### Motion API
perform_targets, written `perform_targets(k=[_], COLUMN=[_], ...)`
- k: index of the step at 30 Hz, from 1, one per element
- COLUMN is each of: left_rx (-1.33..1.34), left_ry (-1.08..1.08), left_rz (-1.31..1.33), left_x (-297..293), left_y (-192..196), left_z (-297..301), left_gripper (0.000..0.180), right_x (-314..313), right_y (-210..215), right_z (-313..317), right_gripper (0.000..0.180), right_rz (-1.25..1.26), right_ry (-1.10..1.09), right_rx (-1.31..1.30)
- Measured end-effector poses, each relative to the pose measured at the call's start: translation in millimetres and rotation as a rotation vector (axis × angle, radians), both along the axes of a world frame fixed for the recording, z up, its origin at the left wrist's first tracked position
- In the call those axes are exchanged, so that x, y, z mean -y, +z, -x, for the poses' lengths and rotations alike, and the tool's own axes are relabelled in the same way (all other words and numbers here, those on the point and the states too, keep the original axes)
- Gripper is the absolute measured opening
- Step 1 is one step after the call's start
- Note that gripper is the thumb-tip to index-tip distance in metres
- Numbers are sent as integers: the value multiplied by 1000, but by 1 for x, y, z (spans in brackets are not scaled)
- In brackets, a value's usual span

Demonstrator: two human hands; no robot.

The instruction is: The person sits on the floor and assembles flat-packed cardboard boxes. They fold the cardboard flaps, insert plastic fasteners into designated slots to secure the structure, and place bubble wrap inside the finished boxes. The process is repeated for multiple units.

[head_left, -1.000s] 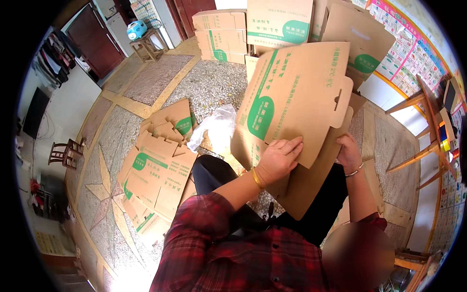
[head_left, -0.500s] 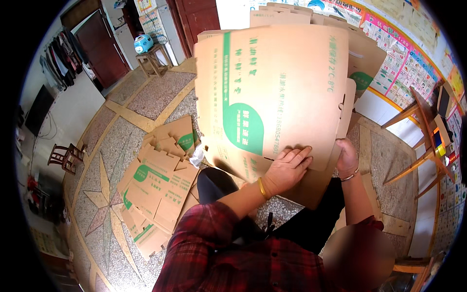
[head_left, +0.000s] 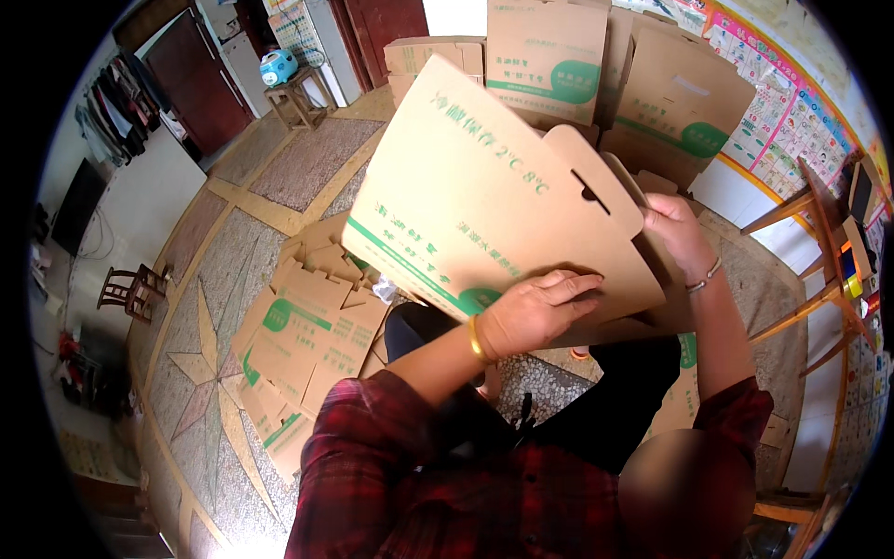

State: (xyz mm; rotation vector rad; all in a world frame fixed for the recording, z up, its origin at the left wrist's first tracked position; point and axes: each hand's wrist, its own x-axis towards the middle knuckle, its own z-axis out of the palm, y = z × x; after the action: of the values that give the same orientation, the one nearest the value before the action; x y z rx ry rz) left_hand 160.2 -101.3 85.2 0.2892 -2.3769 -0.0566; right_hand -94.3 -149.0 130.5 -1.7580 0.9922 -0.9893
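Observation:
A large brown cardboard box point(head_left: 466, 186) with green print stands tilted in front of me, its panels partly folded and a slotted flap sticking out on the right. My left hand point(head_left: 548, 306) lies on the lower part of its front panel, fingers stretched over the board and thumb not clearly visible. At the right side, my right hand point(head_left: 678, 228) grips a panel edge behind the slotted flap; its fingertips are partly hidden by the board. The box's underside is hidden from me.
Flattened cardboard boxes point(head_left: 307, 326) lie piled on the patterned floor at left. Several box forms point(head_left: 545, 56) stand upright against the back wall. A wooden table point(head_left: 810, 224) is at right, a small chair point(head_left: 130, 293) far left, and a stool point(head_left: 300, 101) holds a blue appliance.
The box has turned and tilted, its top swinging to the left and lower, so the boxes behind show. My right hand has moved up along its side; my left hand stays on the front panel.

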Motion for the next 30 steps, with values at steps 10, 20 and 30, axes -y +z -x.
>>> perform_targets(k=[10, 20, 30], left_rx=[-47, -197, -51], left_ry=[178, 482, 449], left_rz=[-71, -203, -206], left_x=[-2, 8, 4], left_y=[-20, -23, -38], left_z=[-17, -9, 7], left_gripper=[36, 76, 54], right_x=[25, 16, 1], right_y=[-7, -27, -31], right_z=[-21, 7, -16], right_gripper=[18, 21, 26], right_rz=[-39, -147, -170], right_ry=[-20, -197, -112], right_rx=[15, 221, 321])
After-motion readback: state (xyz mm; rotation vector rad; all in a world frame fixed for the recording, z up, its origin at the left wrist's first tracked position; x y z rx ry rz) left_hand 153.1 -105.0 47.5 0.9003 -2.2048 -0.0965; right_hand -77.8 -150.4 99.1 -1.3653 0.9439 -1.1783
